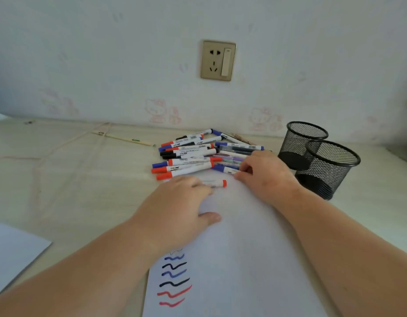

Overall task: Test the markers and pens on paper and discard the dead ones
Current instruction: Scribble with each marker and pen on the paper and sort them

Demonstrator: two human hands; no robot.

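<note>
Head view showed a table [72,179] with a big white paper [243,259] on it. Wavy blue, black and red lines [173,280] ran down the paper's left side. A pile of markers [191,154] lay past its far edge, mostly lying left to right. Two black mesh cups [321,156] stood to the right. The left hand [181,209] lay flat, fingers over a marker [217,183] lying sideways, red end pointing right. The right hand [264,172] pinched a blue marker [225,168] at the pile.
</note>
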